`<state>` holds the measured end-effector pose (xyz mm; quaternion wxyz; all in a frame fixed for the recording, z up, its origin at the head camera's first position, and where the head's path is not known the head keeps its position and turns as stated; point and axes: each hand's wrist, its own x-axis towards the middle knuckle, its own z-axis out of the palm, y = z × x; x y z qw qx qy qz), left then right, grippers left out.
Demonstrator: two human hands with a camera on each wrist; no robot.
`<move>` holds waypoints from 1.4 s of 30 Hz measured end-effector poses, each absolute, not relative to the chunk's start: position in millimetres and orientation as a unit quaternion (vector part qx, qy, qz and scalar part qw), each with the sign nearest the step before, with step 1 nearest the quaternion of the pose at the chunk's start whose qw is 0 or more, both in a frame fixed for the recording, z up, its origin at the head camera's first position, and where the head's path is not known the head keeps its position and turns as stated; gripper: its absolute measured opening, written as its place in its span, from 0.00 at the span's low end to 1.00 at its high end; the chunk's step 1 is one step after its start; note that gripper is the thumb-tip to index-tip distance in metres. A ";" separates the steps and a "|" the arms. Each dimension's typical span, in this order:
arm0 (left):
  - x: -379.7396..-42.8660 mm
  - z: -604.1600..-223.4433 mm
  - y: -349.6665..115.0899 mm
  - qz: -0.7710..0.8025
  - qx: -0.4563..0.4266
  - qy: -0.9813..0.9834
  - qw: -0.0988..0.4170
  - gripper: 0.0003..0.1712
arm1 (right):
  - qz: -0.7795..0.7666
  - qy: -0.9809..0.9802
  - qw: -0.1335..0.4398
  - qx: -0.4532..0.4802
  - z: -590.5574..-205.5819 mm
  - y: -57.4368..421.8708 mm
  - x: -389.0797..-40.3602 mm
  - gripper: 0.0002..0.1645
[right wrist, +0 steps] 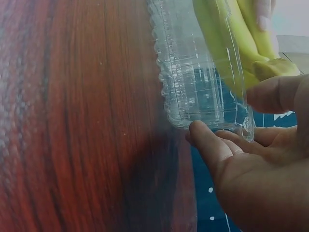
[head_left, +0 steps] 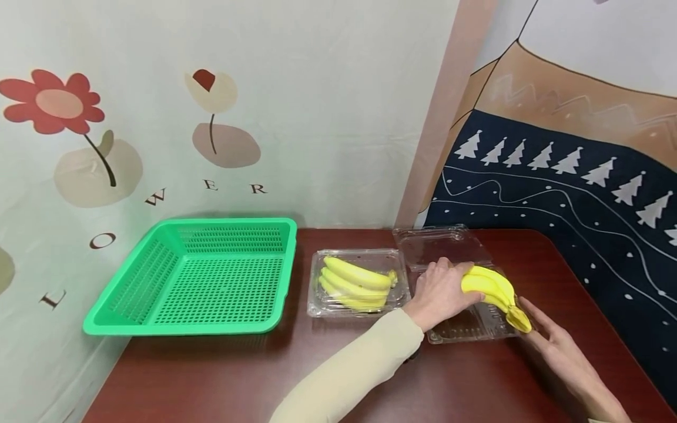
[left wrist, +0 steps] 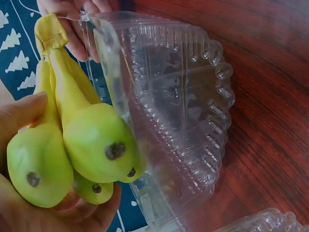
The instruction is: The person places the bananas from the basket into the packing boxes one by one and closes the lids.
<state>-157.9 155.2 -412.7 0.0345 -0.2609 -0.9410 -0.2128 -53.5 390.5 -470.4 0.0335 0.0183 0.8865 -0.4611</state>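
In the head view, my left hand (head_left: 441, 291) grips a bunch of yellow bananas (head_left: 489, 285) over an open clear plastic clamshell box (head_left: 465, 329). The left wrist view shows the greenish banana tips (left wrist: 96, 145) toward the camera, with the thumb and fingers round them. The stem end points toward my right hand (head_left: 560, 346). That hand holds the box at its right edge, thumb by the rim (right wrist: 247, 121) and fingers along the outer side. The raised lid (head_left: 439, 244) leans back behind the box.
Left of the open box, a second clear clamshell box (head_left: 317, 305) contains more bananas (head_left: 357, 282). A green plastic basket (head_left: 291, 252) stands at the table's left, near the wall. The dark red wooden table (head_left: 423, 382) ends at the right by a patterned curtain (head_left: 608, 235).
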 end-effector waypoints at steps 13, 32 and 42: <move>-164.7 -420.9 166.1 -0.184 -0.242 -0.952 0.027 0.32 | -0.470 0.882 0.018 -0.002 -469.6 388.5 -54.9 0.41; -158.2 -436.1 166.4 -0.113 -0.255 -0.960 0.035 0.31 | -0.470 0.882 0.006 -0.032 -473.8 391.1 -54.4 0.40; -154.8 -433.7 163.9 -0.071 -0.278 -0.958 0.028 0.29 | -0.487 0.872 -0.001 -0.040 -476.8 395.2 -54.4 0.39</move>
